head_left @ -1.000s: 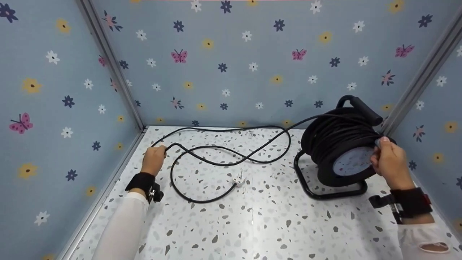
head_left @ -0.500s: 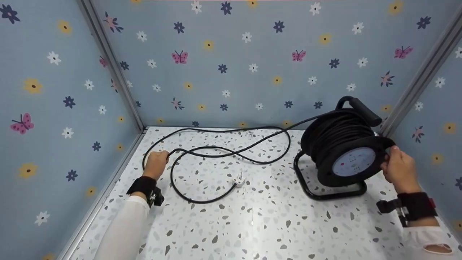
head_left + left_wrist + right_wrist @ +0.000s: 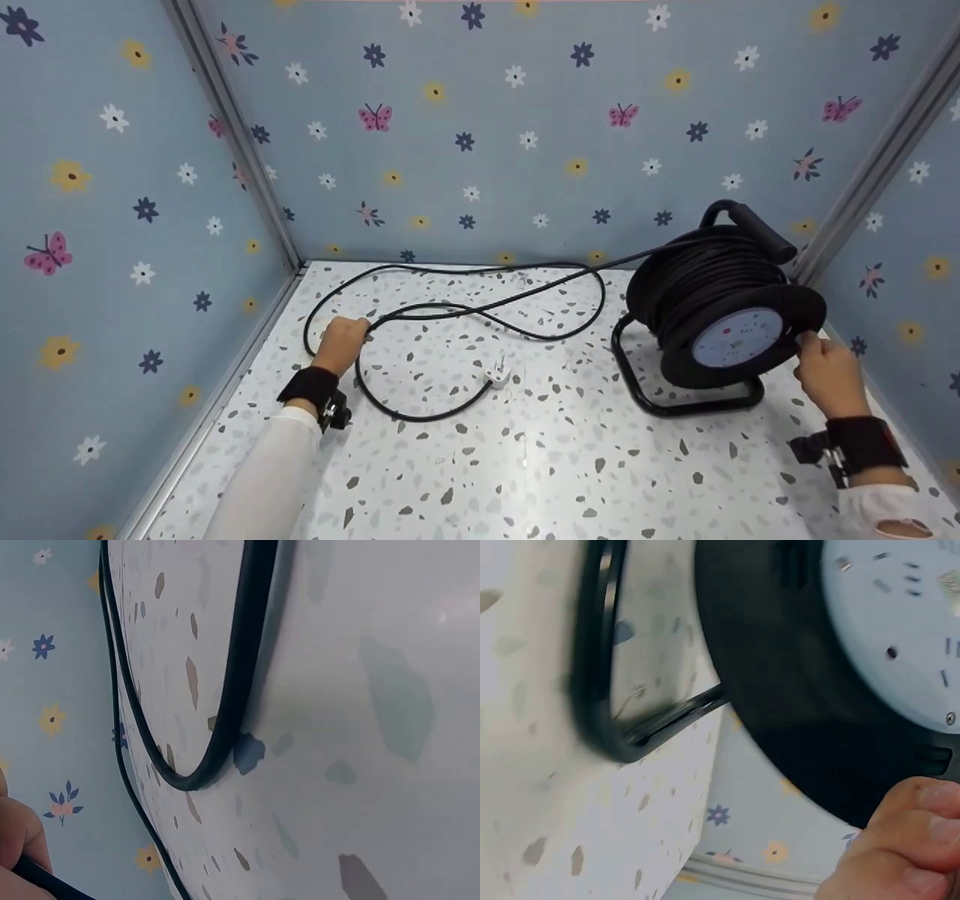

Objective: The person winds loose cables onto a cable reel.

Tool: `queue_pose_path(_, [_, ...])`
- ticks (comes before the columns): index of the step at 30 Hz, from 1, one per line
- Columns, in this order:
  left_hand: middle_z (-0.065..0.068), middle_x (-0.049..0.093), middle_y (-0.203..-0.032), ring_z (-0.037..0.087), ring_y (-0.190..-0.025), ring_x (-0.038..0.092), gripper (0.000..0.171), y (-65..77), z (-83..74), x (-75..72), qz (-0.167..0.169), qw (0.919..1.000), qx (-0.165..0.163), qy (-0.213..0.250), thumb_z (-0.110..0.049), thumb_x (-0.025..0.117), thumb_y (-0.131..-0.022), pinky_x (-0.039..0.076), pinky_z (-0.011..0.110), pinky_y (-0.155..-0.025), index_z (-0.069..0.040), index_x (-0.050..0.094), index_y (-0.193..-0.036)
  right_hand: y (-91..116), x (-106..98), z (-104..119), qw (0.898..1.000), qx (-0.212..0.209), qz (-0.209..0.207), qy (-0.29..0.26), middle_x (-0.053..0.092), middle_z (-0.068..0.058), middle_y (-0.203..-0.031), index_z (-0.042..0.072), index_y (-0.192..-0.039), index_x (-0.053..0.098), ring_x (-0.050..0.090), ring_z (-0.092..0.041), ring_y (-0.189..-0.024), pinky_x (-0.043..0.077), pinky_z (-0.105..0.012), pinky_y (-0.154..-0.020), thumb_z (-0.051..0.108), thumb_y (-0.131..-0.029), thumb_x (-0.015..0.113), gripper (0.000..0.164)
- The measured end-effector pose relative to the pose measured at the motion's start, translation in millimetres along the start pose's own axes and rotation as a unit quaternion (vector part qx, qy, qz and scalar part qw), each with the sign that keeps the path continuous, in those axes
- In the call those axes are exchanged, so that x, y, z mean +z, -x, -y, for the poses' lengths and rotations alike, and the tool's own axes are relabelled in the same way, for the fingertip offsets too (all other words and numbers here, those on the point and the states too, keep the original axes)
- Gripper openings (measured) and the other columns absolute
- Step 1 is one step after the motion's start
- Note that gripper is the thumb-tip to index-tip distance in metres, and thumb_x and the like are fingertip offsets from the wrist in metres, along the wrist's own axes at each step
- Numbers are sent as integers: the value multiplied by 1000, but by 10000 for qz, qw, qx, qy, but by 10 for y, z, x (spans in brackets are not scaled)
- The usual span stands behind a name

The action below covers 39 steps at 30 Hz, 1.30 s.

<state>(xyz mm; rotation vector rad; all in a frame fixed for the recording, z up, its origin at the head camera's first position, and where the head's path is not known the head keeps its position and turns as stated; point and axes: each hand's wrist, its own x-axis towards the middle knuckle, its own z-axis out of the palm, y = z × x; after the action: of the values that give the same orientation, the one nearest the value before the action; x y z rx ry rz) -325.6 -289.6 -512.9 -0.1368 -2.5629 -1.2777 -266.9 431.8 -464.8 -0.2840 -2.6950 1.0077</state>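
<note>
On the right of the head view stands a black cable reel [image 3: 709, 289] wound with cable, its side disc carrying a pale blue socket plate [image 3: 739, 337]. At the disc's right edge my right hand [image 3: 831, 375] curls its fingers around the reel's turning knob, which they hide. The right wrist view puts those fingers [image 3: 922, 840] right at the black rim. A black power cable [image 3: 525, 295] runs from the reel across to my left hand [image 3: 342, 345], which grips it. Also in the left wrist view, the cable [image 3: 56, 886] comes out of that fist.
Loose cable loops over the speckled white table [image 3: 570, 465], ending in a white plug [image 3: 496, 373] near the middle. The reel rests on a black tube stand [image 3: 686, 409] with a carry handle [image 3: 761, 231] on top. Flower-patterned panels [image 3: 480, 150] enclose the back and both sides.
My right hand has moved down round the disc's edge, and the reel has turned clockwise. My left hand has moved right with the cable, whose stretch to the reel is straighter.
</note>
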Motion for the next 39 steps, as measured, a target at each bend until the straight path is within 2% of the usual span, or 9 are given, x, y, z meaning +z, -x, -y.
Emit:
queue_pose_path(3, [-11,36,-52,13,-53,28,46,7,-48,102,170,9975,-370,572,-16,47,-98,26,30,-58,-19,46,-52,10,47,-78,9996,-96,170,185,66,-3,-64,10,-71,50,59,-17,-56,44,-34,-58,36,-116,25,58])
queue_pose_path(4, [-11,32,-52,11,-53,26,47,-45,85,192,263,9965,-152,782,-20,47,-99,24,29,-57,-21,42,-52,12,66,-102,9993,-109,243,246,68,-5,-66,10,-71,50,60,-17,-57,44,-35,-59,35,-116,25,57])
queue_pose_path(7, [-11,31,-52,10,-52,25,47,-34,5,313,531,9945,15,900,-22,47,-98,23,29,-56,-23,41,-51,35,141,-164,9976,-84,536,418,71,-9,-74,9,-73,53,62,-18,-61,46,-36,-62,36,-116,25,58])
queue_pose_path(10, [-12,34,-52,8,-51,26,47,-18,-113,442,739,9939,71,814,-21,49,-99,23,27,-55,-23,42,-52,74,240,-201,9950,-139,789,596,69,-12,-76,5,-76,59,59,-21,-65,43,-39,-64,35,-116,26,60])
queue_pose_path(11, [-11,35,-52,9,-51,25,47,44,-309,432,803,9947,-77,637,-16,48,-98,23,27,-55,-22,42,-52,92,280,-201,9939,-155,879,641,66,-12,-76,4,-76,59,58,-23,-66,43,-40,-65,35,-116,26,60])
queue_pose_path(14, [-14,35,-49,7,-51,25,49,68,-440,550,957,9940,3,528,-12,49,-99,22,24,-55,-21,42,-51,138,397,-188,9899,-372,1078,846,61,-13,-74,3,-79,59,58,-29,-68,46,-46,-68,32,-117,27,58])
queue_pose_path(19, [-17,30,-49,7,-52,24,51,112,-610,721,1289,9901,220,516,-10,49,-100,21,23,-56,-22,40,-51,210,551,-111,9870,-196,1348,849,67,-26,-87,2,-81,60,66,-43,-83,51,-60,-80,36,-117,25,61])
queue_pose_path(28, [-14,30,-51,8,-52,25,55,174,-838,967,1626,9829,652,567,-16,48,-108,23,24,-56,-23,39,-54,335,765,69,9794,-310,1764,936,64,-44,-128,-19,-127,64,66,-61,-114,50,-71,-98,40,-118,23,73])
queue_pose_path(39, [-9,31,-58,11,-56,27,50,234,-1090,1335,1850,9729,1359,281,-16,36,-112,26,27,-61,-18,40,-62,510,1013,333,9823,-511,1667,686,67,-21,-89,-4,-103,69,66,-38,-86,52,-62,-90,37,-118,30,58])
